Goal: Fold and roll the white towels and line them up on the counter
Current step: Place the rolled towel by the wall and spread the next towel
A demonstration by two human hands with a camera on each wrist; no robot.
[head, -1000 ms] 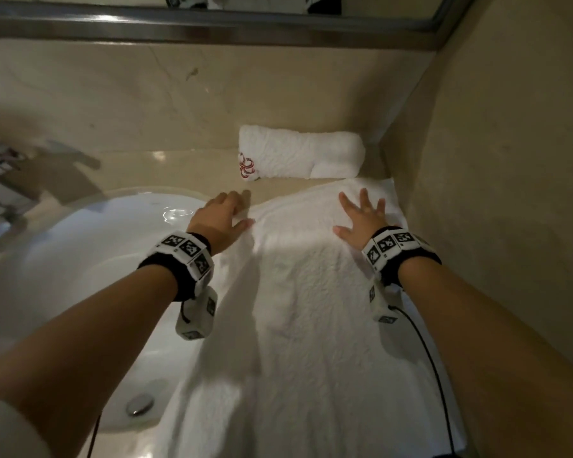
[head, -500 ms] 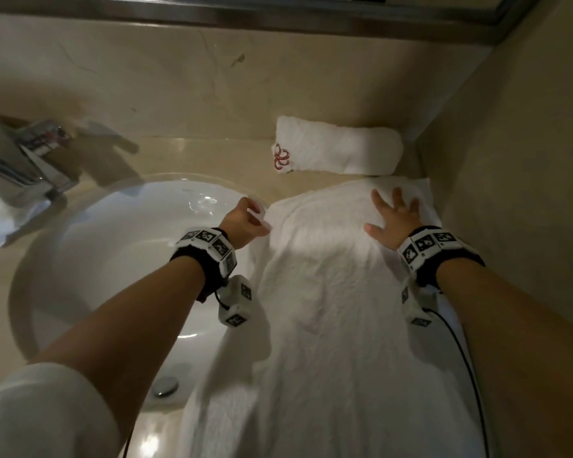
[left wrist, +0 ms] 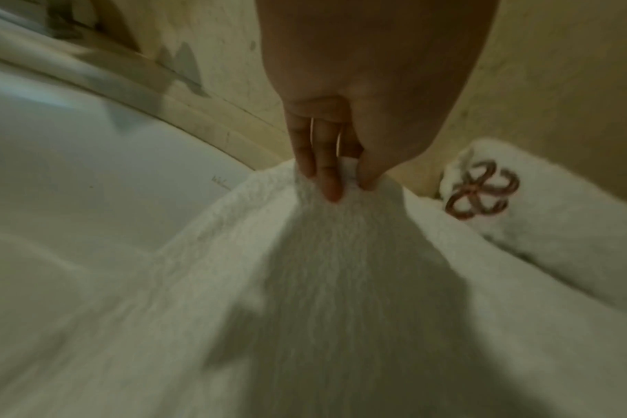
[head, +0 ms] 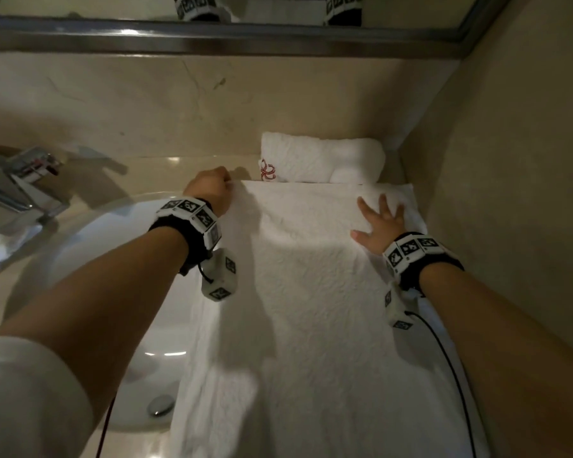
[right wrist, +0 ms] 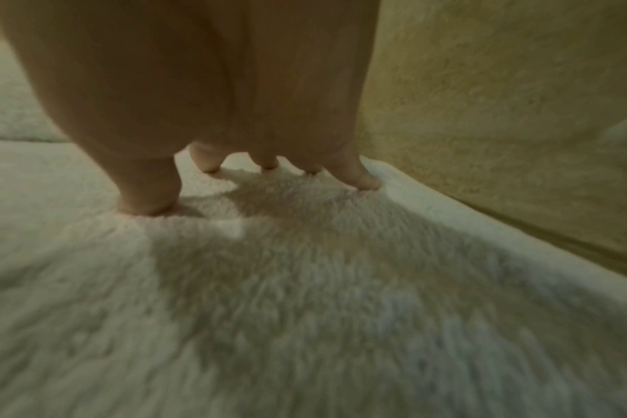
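A flat white towel (head: 311, 292) lies spread on the table (head: 166, 173) to the right of the sink (head: 90, 259), its left side hanging over the basin edge. The left hand (head: 212, 190) pinches the towel's far left corner between thumb and curled fingers (left wrist: 326, 175). The right hand (head: 377, 223) lies flat with spread fingers (right wrist: 362, 175) pressing down near the far right corner. A rolled towel (head: 321, 160) with a red emblem (head: 267, 170) sits just beyond, against the far wall.
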